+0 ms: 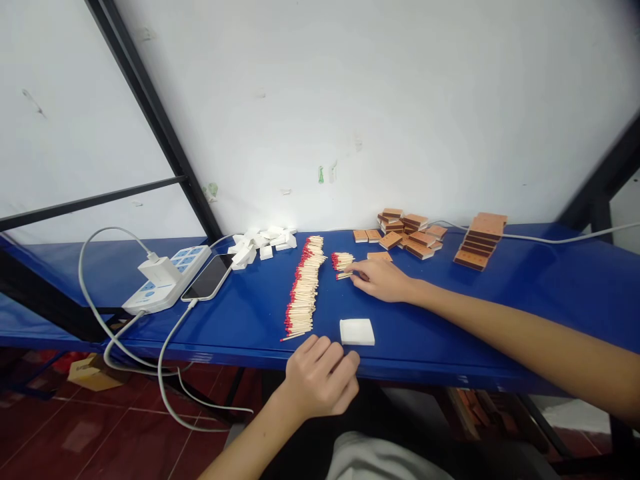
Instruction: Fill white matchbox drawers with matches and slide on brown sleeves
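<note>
A long row of red-tipped matches (pixel 304 287) lies across the blue table (pixel 250 313). My right hand (pixel 380 279) rests palm down on the table, its fingertips pinching a small bunch of matches (pixel 343 263) just right of the row. My left hand (pixel 320 377) sits at the table's front edge with fingers curled, empty as far as I can see, touching the corner of a white inner matchbox tray (pixel 357 331).
Brown matchbox sleeves lie scattered (pixel 410 235) and stacked (pixel 480 241) at the back right. White trays (pixel 263 243) are heaped at back centre. A phone (pixel 209 277) and power strip with charger (pixel 167 275) sit left, cables hanging over the edge.
</note>
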A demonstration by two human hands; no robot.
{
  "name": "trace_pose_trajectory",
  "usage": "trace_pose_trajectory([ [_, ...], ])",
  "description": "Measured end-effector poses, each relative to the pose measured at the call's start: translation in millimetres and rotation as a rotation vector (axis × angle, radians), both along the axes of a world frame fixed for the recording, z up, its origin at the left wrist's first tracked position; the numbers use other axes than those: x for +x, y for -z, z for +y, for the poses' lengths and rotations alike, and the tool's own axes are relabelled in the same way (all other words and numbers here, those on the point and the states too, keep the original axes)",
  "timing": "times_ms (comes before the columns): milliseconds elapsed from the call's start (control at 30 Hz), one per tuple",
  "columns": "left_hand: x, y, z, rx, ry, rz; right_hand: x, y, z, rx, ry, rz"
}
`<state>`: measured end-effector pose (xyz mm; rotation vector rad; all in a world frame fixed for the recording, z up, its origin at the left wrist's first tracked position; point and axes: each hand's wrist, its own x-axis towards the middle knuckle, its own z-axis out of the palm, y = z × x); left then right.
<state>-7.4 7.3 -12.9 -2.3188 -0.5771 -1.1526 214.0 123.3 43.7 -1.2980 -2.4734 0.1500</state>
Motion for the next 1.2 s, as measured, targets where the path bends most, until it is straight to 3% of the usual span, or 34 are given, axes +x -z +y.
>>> trace_pose_trajectory([
  [367, -0.3, -0.8, 0.6, 0.001, 0.006, 0.008, -0.2, 1.6, 0.5, 0.044, 0.052, -0.016],
  [933, 0.3, -1.9, 0.5, -0.001, 0.026, -0.012, -0.2, 1.3, -0.6, 0.033, -0.009, 0.061],
  [1200, 0.8, -2.9, 0.1, 0.001, 0.023, -0.016, 1.4, 3.5, 2.2, 0.026, -0.171, 0.119],
])
